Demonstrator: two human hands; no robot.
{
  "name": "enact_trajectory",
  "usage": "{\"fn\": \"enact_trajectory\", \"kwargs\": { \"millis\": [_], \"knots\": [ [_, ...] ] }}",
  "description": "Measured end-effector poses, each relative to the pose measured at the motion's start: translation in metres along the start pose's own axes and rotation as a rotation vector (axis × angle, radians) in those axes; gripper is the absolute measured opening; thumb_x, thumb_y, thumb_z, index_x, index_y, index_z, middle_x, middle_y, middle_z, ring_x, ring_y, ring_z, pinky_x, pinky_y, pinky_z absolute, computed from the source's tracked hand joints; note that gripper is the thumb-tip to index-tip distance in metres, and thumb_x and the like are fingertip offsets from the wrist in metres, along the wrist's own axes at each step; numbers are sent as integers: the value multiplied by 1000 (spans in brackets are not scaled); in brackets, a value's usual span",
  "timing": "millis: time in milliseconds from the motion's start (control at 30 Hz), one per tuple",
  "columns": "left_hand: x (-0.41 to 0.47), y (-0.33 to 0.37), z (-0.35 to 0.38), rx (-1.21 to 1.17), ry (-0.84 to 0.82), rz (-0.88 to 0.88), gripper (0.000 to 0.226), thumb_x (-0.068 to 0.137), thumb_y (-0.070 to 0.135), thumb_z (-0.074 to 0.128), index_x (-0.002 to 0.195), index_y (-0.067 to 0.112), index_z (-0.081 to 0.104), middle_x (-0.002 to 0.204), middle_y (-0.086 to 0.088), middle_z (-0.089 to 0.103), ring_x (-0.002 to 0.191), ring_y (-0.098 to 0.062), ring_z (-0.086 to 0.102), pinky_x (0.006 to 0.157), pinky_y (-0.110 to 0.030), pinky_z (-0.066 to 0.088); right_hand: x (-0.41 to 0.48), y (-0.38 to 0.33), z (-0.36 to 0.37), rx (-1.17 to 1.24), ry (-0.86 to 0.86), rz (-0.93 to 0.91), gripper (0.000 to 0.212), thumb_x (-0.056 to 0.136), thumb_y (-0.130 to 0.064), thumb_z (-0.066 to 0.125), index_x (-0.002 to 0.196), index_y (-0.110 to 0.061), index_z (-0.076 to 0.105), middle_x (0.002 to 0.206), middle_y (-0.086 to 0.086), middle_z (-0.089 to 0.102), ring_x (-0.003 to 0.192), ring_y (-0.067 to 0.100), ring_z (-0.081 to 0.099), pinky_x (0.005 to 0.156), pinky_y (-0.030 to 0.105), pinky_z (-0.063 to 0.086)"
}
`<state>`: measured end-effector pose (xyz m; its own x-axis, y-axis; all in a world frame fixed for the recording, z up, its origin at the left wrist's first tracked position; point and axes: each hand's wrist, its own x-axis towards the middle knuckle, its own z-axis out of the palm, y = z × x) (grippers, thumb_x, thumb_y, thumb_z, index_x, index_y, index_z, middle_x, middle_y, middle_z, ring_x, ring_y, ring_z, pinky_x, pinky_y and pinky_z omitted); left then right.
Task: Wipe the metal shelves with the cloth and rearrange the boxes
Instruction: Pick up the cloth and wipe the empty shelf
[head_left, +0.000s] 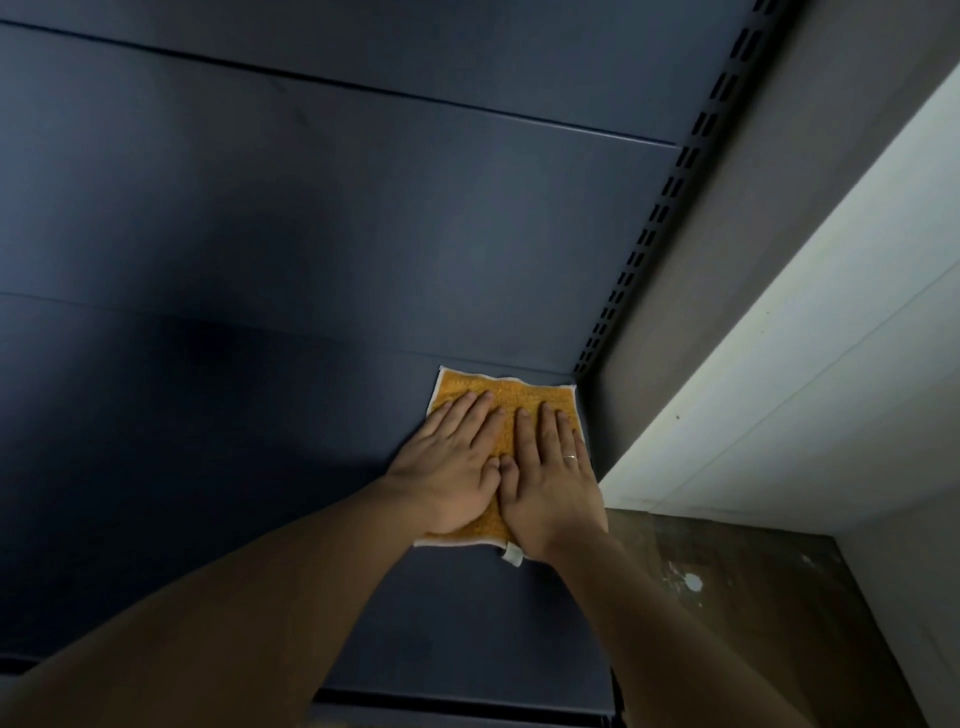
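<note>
Grip first: my left hand (451, 470) and right hand (553, 480) lie flat side by side, fingers straight, thumbs touching. They are clamped on nothing and just press the orange cloth (519, 392) onto the metal shelf (260, 441). The cloth sits in the shelf's far right corner, against the back panel (363, 208) and the slotted upright (670, 187). I judge this the wiping step. Next comes a firm sweep leftward over the bare shelf. No boxes are in view. The cloth's white tag (511, 555) shows no readable writing.
</note>
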<state>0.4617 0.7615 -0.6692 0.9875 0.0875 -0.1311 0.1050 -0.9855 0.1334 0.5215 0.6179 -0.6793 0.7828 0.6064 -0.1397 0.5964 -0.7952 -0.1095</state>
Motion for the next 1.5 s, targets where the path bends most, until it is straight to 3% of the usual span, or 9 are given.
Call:
{"fn": "enact_trajectory", "kwargs": {
  "millis": [100, 233, 567, 733, 833, 967, 1233, 1367, 1500],
  "knots": [
    [14, -7, -2, 4, 4, 9, 63, 107, 41, 14, 161, 19, -10, 167, -1, -22, 152, -15, -23, 125, -39, -10, 13, -1, -5, 5, -6, 26, 81, 87, -56, -16, 159, -19, -19, 167, 9, -23, 153, 23, -24, 124, 39, -17],
    [31, -14, -4, -1, 5, 16, 63, 107, 42, 14, 161, 20, -9, 167, 0, -21, 152, -14, -22, 125, -38, -10, 31, 2, -9, 3, -13, 48, 67, 106, -49, 7, 160, -18, -17, 167, 11, -22, 154, 25, -22, 124, 40, -16],
    [45, -31, -8, 5, 6, 49, 61, 107, 40, 12, 161, 18, -9, 168, 0, -16, 154, -16, -18, 126, -39, -9, 51, -10, -13, -22, -24, 101, 67, 106, -48, 10, 161, -17, -12, 168, 13, -16, 155, 28, -17, 125, 43, -12],
    [25, -68, -8, 36, 22, -12, 62, 107, 40, 11, 161, 17, -7, 169, 0, -15, 154, -16, -16, 125, -38, -10, 59, -49, -10, -15, -27, 23, 67, 105, -49, 7, 160, -17, -14, 168, 12, -18, 155, 28, -17, 125, 44, -12],
    [8, -80, -5, 57, 45, -55, 71, 97, 47, -5, 161, 17, -5, 169, -1, -13, 155, -16, -14, 126, -38, -9, 55, -65, -7, -14, -24, -22, 66, 106, -49, 6, 161, -18, -14, 168, 12, -19, 155, 27, -18, 125, 44, -12],
    [-21, -71, 0, 60, 57, -75, 87, 81, 49, -18, 161, 16, -4, 169, -2, -11, 155, -17, -13, 126, -39, -8, 30, -73, -2, -30, -28, -52, 66, 105, -48, 5, 160, -18, -14, 168, 12, -19, 155, 27, -20, 126, 44, -12],
    [-103, -34, 10, 84, 16, -96, 73, 94, 45, -11, 160, 14, -10, 168, -4, -16, 154, -19, -17, 125, -40, -12, -56, -83, 8, 2, -52, -91, 74, 92, -51, -15, 158, -17, -21, 166, 12, -25, 152, 27, -26, 125, 44, -13],
    [-147, -11, 14, 103, 16, -75, 64, 105, 44, 4, 160, 13, -8, 169, -5, -13, 155, -21, -15, 121, -38, -17, -105, -84, 9, 25, -55, -103, 72, 96, -51, -10, 158, -17, -21, 166, 12, -25, 152, 27, -27, 125, 44, -12],
    [-174, 6, 9, 107, -67, -102, 64, 107, 45, 7, 156, 14, -19, 166, -5, -24, 152, -21, -23, 118, -38, -21, -139, -83, 10, 30, -61, -128, 73, 95, -54, -14, 158, -17, -23, 165, 12, -27, 152, 29, -28, 126, 46, -11]
  ]
}}
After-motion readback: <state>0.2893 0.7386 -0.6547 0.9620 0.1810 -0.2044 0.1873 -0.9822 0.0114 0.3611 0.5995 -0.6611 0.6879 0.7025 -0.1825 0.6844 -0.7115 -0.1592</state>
